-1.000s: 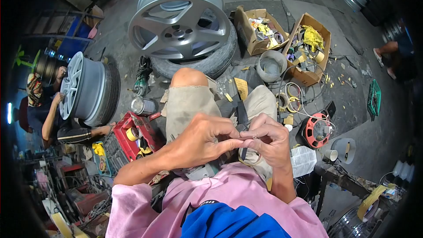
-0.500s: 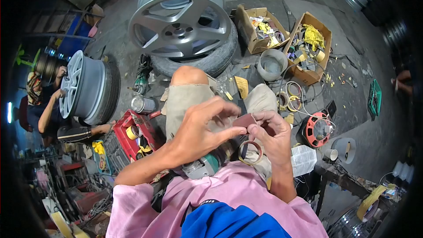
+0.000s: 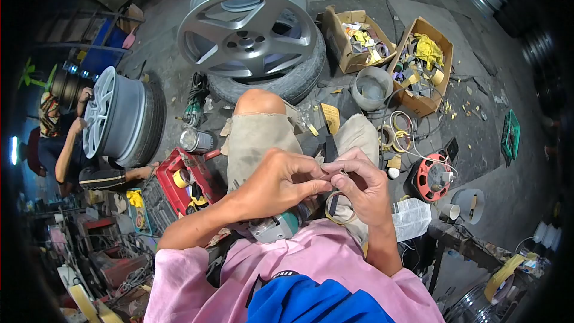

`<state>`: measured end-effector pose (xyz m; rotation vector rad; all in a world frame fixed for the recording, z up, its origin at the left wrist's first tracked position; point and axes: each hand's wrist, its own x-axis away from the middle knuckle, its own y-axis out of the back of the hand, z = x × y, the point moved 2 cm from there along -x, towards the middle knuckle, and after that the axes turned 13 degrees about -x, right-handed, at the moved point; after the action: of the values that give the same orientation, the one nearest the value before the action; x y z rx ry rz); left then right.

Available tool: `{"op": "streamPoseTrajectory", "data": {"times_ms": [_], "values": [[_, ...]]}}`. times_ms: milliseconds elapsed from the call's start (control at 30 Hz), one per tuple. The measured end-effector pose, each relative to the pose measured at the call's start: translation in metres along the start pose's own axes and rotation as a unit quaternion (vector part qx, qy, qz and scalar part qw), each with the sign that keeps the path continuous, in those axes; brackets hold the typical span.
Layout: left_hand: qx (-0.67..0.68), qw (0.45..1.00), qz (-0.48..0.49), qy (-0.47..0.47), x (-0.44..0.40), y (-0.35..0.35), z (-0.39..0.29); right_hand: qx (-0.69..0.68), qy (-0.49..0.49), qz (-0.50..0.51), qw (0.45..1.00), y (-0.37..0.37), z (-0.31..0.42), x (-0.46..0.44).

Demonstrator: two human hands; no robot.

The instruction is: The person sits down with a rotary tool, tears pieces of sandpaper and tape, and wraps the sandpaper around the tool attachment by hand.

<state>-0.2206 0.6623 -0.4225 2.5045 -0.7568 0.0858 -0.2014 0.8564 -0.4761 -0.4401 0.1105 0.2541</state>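
Above my lap, my left hand (image 3: pixel 281 182) and my right hand (image 3: pixel 362 186) meet at the fingertips. Between them they pinch a small reddish-brown sheet (image 3: pixel 336 177), mostly hidden by the fingers. A tape ring (image 3: pixel 341 208) hangs just under my right hand, and I cannot make out what supports it. A green and grey power tool (image 3: pixel 276 227) lies on my lap below my left hand. In front of my knees a silver wheel rim (image 3: pixel 246 42) rests on a tire (image 3: pixel 293 84).
Two cardboard boxes (image 3: pixel 420 103) of scraps and a round tub (image 3: pixel 371 88) stand ahead right. A red cable reel (image 3: pixel 431 178) is at right. A red toolbox (image 3: pixel 179 182) lies at left, near another person (image 3: pixel 70 149) handling a second rim (image 3: pixel 122 121).
The reddish-brown sheet, flat and visible half a second ago, is now mostly covered by my fingers. My left fingers have closed in on it. The person's legs at far right have moved out of clear view.
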Motion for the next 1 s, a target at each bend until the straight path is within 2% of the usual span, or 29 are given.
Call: {"op": "streamPoseTrajectory", "data": {"times_ms": [133,200,433,500,600,700,733,800,1000], "values": [[0.034,0.999,0.0,0.007,-0.002,-0.002,0.002,0.025,-0.03,-0.022,0.999,0.002,-0.001,-0.001],[-0.094,0.99,-0.056,-0.084,-0.003,0.001,-0.003,0.056,-0.014,-0.022,0.998,0.005,-0.007,-0.001],[-0.134,0.986,-0.075,-0.064,-0.001,0.0,-0.006,0.037,-0.033,-0.042,0.998,0.0,-0.004,-0.001],[-0.122,0.99,-0.029,-0.063,-0.001,-0.001,-0.003,0.107,-0.034,-0.034,0.993,0.003,-0.006,0.001],[-0.079,0.995,-0.008,-0.067,0.0,-0.001,-0.003,0.092,-0.007,-0.037,0.995,0.001,-0.008,0.002],[-0.112,0.992,0.017,-0.049,-0.001,0.001,-0.004,0.097,0.005,-0.019,0.995,0.002,-0.008,0.001],[-0.112,0.992,0.016,-0.049,0.0,0.001,-0.004,0.097,0.005,-0.019,0.995,0.002,-0.009,0.001],[-0.133,0.987,-0.062,-0.069,0.001,0.003,-0.005,0.048,-0.029,-0.04,0.998,0.003,-0.013,0.002],[-0.17,0.98,-0.041,-0.098,0.004,-0.001,-0.008,0.072,0.003,-0.027,0.997,0.003,-0.011,-0.002]]}}
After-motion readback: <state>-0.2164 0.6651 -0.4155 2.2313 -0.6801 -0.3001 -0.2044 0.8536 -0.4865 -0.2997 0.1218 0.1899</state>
